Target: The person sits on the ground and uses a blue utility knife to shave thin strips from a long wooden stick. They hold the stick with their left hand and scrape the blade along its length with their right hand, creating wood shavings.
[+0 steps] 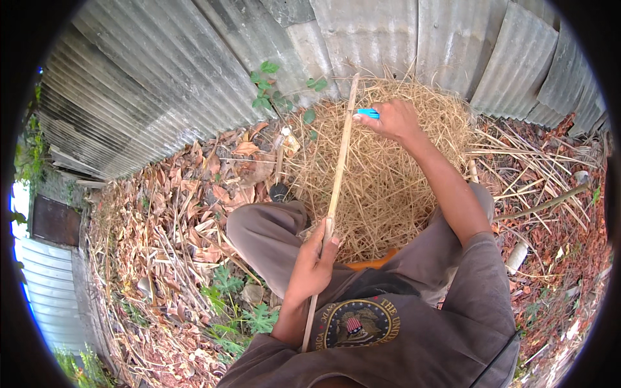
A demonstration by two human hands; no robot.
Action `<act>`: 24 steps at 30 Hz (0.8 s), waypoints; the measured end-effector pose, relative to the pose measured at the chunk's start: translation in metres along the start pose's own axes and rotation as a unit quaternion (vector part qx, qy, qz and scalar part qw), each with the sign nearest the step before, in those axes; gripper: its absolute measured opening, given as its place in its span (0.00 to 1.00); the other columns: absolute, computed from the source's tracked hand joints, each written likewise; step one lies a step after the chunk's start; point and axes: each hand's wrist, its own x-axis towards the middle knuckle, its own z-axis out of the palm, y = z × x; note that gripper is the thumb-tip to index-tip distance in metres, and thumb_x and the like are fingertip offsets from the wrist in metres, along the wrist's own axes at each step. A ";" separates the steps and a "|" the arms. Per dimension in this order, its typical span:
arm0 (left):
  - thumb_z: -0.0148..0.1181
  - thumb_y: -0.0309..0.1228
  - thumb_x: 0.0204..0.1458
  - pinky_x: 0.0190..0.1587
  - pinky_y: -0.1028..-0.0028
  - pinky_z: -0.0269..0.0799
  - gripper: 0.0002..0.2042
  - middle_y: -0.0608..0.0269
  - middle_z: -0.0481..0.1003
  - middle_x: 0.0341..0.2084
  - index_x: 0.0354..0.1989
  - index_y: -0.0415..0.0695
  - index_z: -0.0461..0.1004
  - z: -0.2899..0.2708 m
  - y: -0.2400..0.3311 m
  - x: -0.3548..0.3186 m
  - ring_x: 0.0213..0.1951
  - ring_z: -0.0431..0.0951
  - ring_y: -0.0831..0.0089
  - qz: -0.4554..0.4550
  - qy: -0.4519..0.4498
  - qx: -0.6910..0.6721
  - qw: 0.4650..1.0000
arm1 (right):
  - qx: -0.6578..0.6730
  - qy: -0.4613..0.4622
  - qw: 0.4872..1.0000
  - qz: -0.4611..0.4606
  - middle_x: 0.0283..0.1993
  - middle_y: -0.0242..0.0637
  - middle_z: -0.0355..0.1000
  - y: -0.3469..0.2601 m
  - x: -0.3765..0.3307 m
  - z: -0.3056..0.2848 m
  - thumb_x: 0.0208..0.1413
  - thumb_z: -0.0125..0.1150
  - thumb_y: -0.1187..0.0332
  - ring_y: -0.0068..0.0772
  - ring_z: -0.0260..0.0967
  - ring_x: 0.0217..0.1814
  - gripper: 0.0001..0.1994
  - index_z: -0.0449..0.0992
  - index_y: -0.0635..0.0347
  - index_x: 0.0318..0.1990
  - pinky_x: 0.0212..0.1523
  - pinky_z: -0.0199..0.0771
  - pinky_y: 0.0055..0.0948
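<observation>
A long, pale bamboo strip (341, 158) slants from my lap up and away, its lower end against my shirt. My left hand (312, 262) is closed around its lower part, with the thumb along it. My right hand (396, 119) grips a blue-handled knife (369, 113) at the strip's far part. The knife's tip meets or crosses the strip there; its blade is too small to make out well. Below the strip lies a heap of dry, straw-coloured shavings (394, 181), between and beyond my bent legs.
A corrugated metal fence (369, 39) curves behind the heap. Dry brown leaves (194, 181) cover the ground to the left, with green weeds (226, 304) near my left knee. Loose thin sticks (517, 161) and a pale cylinder (517, 258) lie at right.
</observation>
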 end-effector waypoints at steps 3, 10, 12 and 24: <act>0.47 0.28 0.63 0.25 0.81 0.59 0.20 0.71 0.63 0.24 0.62 0.33 0.59 -0.004 0.002 -0.005 0.24 0.59 0.84 -0.014 -0.021 -0.022 0.999 | -0.011 -0.002 0.999 0.042 0.16 0.42 0.70 0.007 0.010 -0.002 0.50 0.41 0.26 0.42 0.72 0.22 0.39 0.79 0.57 0.22 0.24 0.70 0.44; 0.45 0.33 0.65 0.20 0.83 0.59 0.20 0.68 0.64 0.24 0.64 0.40 0.59 -0.028 -0.002 -0.024 0.17 0.60 0.87 -0.121 -0.114 -0.230 0.959 | 0.049 0.003 0.965 0.258 0.13 0.33 0.63 0.038 0.020 -0.019 0.50 0.32 0.23 0.32 0.66 0.18 0.43 0.70 0.56 0.14 0.20 0.64 0.38; 0.43 0.35 0.66 0.19 0.83 0.59 0.20 0.66 0.66 0.24 0.63 0.40 0.59 -0.026 -0.007 -0.016 0.15 0.59 0.86 -0.125 -0.104 -0.307 0.938 | 0.073 -0.012 0.968 0.241 0.12 0.33 0.64 0.024 0.013 -0.020 0.51 0.33 0.23 0.33 0.66 0.18 0.43 0.70 0.57 0.14 0.20 0.64 0.38; 0.39 0.40 0.67 0.17 0.84 0.56 0.21 0.64 0.67 0.24 0.63 0.42 0.58 -0.010 0.009 0.009 0.13 0.56 0.85 -0.112 -0.063 -0.337 0.933 | 0.109 -0.113 0.975 -0.156 0.10 0.36 0.65 -0.102 -0.084 -0.023 0.45 0.53 0.27 0.37 0.66 0.13 0.35 0.72 0.55 0.15 0.15 0.63 0.37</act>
